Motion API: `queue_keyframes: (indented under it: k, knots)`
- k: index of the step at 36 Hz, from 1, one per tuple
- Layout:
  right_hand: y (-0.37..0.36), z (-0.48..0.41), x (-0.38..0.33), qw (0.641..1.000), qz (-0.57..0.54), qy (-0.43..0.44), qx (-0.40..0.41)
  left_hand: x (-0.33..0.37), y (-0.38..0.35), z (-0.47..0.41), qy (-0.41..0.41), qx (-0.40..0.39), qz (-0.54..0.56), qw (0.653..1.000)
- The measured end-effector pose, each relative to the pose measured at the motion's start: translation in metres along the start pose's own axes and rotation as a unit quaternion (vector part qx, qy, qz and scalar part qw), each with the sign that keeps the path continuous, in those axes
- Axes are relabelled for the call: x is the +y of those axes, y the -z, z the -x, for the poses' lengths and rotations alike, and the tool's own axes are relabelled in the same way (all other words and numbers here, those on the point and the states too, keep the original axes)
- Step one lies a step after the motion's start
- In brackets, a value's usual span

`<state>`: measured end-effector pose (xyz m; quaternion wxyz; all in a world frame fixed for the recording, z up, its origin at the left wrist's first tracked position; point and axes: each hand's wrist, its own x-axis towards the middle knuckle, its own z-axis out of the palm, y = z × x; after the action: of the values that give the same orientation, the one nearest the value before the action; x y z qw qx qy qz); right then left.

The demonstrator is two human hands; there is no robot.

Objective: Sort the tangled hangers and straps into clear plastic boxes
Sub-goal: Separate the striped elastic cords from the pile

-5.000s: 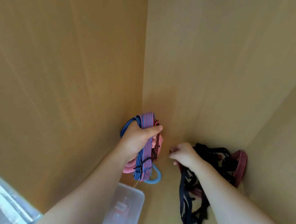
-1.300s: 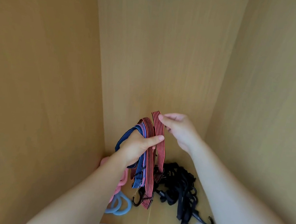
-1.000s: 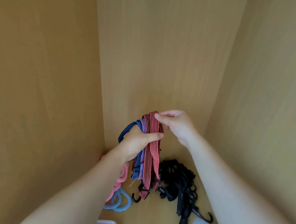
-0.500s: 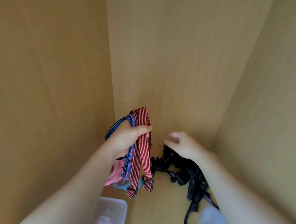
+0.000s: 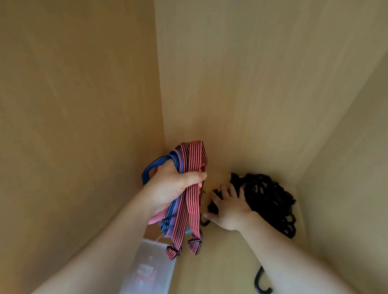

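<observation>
Striped straps [image 5: 187, 215] in left hand [image 5: 172, 189], right hand [image 5: 229, 209] on black straps [image 5: 268, 196]

Head camera looks down, close, into a wooden corner [image 5: 165, 144].

L hand [image 5: 172, 189] round striped straps [image 5: 192, 168]; R hand [image 5: 229, 209] flat on blk strap tangle [image 5: 268, 196]

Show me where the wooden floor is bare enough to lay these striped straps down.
The wooden floor is bare between the clear box and the right forearm, nearer than the right hand. The far right corner is crowded with the black strap tangle, and a black hook lies by the forearm. The left hand grips the striped straps.
</observation>
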<state>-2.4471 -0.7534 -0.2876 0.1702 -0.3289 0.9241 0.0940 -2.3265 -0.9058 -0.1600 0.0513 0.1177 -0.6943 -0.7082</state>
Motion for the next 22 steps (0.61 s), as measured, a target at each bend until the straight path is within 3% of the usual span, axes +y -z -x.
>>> queue_keyframes:
  k: [12, 22]
  knots:
    - [-0.013, 0.011, 0.052, 0.996, -0.023, -0.084, 0.013, 0.001, -0.018, -0.003, 0.001, -0.015, 0.007, 1.000]
    - [-0.015, 0.026, 0.090, 0.985, 0.041, -0.168, -0.025, 0.006, -0.031, -0.013, -0.008, -0.038, -0.006, 0.999]
